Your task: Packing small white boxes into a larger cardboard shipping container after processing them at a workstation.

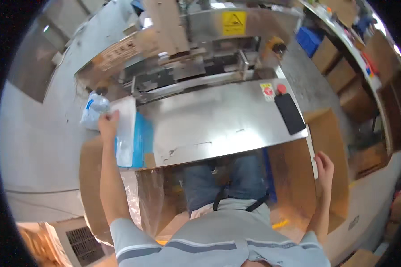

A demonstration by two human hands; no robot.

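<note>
Phone, carton near empty right hand; left hand at white sheet, hold unclear.

Blue-and-white packaging; black phone

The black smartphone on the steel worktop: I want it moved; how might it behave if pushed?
The smartphone looks stiff, being a flat slab. Resting on the shiny steel worktop, it would probably slide rather than roll. It might fall, lying close to the right edge.

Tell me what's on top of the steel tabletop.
A black phone-like slab, red button and sticker sit right; blue packaging lies left, by the left hand. What's beneath them is covered.
</note>
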